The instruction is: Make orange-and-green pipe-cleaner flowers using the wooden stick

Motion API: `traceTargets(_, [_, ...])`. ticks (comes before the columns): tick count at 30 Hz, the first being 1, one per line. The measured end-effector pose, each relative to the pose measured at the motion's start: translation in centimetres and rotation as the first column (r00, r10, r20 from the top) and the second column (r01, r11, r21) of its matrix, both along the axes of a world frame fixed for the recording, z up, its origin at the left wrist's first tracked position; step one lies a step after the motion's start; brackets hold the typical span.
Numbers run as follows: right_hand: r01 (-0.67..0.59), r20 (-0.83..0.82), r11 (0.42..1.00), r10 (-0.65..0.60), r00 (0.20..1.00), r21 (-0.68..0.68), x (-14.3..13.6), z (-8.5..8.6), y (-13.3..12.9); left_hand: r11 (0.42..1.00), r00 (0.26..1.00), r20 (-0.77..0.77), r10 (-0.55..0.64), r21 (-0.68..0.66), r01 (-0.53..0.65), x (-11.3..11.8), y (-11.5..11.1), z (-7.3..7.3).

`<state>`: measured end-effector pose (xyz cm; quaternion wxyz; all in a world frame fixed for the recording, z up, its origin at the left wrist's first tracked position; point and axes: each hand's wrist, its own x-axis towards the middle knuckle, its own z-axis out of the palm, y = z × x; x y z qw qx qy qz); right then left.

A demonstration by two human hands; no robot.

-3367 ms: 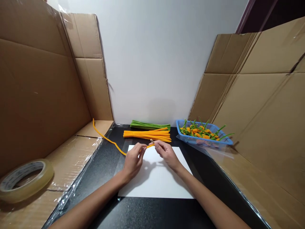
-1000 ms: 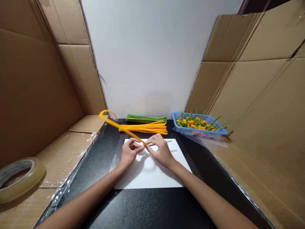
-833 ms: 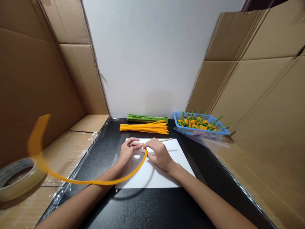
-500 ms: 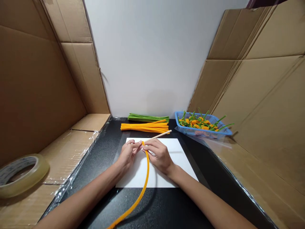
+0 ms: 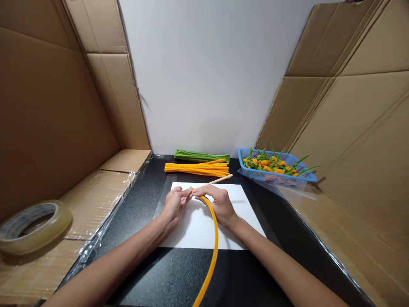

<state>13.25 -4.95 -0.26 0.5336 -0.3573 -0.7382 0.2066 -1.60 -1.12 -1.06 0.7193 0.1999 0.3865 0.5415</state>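
Observation:
Over a white sheet of paper [image 5: 191, 236], both my hands meet with fingertips close together. A thin wooden stick [image 5: 217, 181] slants up to the right from between them. My left hand [image 5: 175, 204] is closed, pinching near the stick's lower end, where a bit of orange shows at the fingertips. My right hand [image 5: 220, 204] is closed on an orange pipe cleaner [image 5: 216, 243], whose long free end arcs down toward me and out at the bottom edge. How the pipe cleaner sits on the stick is hidden by the fingers.
Behind the paper lie bundles of orange pipe cleaners [image 5: 194, 169] and green pipe cleaners [image 5: 201, 155]. At the right, a blue basket [image 5: 271, 176] holds several orange-and-green pieces on a clear plastic bag. A tape roll [image 5: 60, 221] rests on cardboard at left; cardboard walls flank the black table [image 5: 128, 230].
The pipe cleaner's free end has swung to the right. My right hand has shifted its hold, its fingers now reaching over the strand. The whole view has moved slightly.

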Motion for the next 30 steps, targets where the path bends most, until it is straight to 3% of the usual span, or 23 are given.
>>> traceTargets(4, [-0.001, -0.185, 0.979, -0.037, 0.982, -0.202, -0.4, -0.5, 0.2, 0.999, 0.999, 0.024, 0.027, -0.043, -0.026, 0.0, -0.1, 0.9])
traceTargets(7, [-0.066, -0.414, 0.909, -0.122, 0.902, -0.411, -1.0, -1.2, 0.5, 0.999, 0.998, 0.05, 0.023, -0.04, -0.021, -0.1, -0.1, 1.4])
traceTargets(9, [-0.173, -0.535, 0.844, -0.152, 0.831, -0.508, -1.0, -1.4, 0.7, 0.999, 0.998, 0.053, -0.044, 0.012, 0.043, -0.3, 0.0, 1.3])
traceTargets(11, [-0.278, -0.599, 0.782, -0.148, 0.787, -0.558, -0.6, -1.2, 0.8, 0.973, 0.981, 0.029, -0.191, 0.139, 0.185, -0.7, 0.3, 1.2])
traceTargets(14, [-0.353, -0.572, 0.711, -0.085, 0.816, -0.608, 0.5, -0.5, 1.1, 0.823, 0.898, -0.156, -0.411, 0.361, 0.439, -1.6, 1.1, 1.2])
traceTargets(17, [-0.319, -0.501, 0.688, -0.074, 0.862, -0.652, 1.3, 0.0, 1.2, 0.659, 0.789, -0.428, -0.441, 0.442, 0.608, -2.5, 2.0, 1.6])
traceTargets(20, [-0.212, -0.398, 0.698, -0.113, 0.91, -0.684, 1.5, 0.1, 1.2, 0.545, 0.704, -0.672, -0.228, 0.511, 0.664, -3.0, 2.3, 1.6])
traceTargets(22, [-0.138, -0.331, 0.703, -0.146, 0.932, -0.698, 1.5, 0.1, 1.2, 0.458, 0.59, -0.806, 0.053, 0.545, 0.703, -3.0, 2.2, 1.1])
traceTargets(24, [-0.056, -0.258, 0.721, -0.174, 0.95, -0.691, 1.3, 0.2, 1.1, 0.399, 0.442, -0.844, 0.303, 0.533, 0.746, -2.8, 1.9, 0.2])
traceTargets(27, [0.148, -0.078, 0.838, -0.221, 0.972, -0.526, 0.8, 0.4, 0.9, 0.421, 0.326, -0.814, 0.482, 0.541, 0.728, -2.2, 1.3, -0.9])
traceTargets(30, [0.28, 0.041, 0.906, -0.281, 0.959, -0.317, 0.1, 0.4, 0.4, 0.517, 0.362, -0.783, 0.506, 0.611, 0.599, -1.8, 0.6, -1.2])
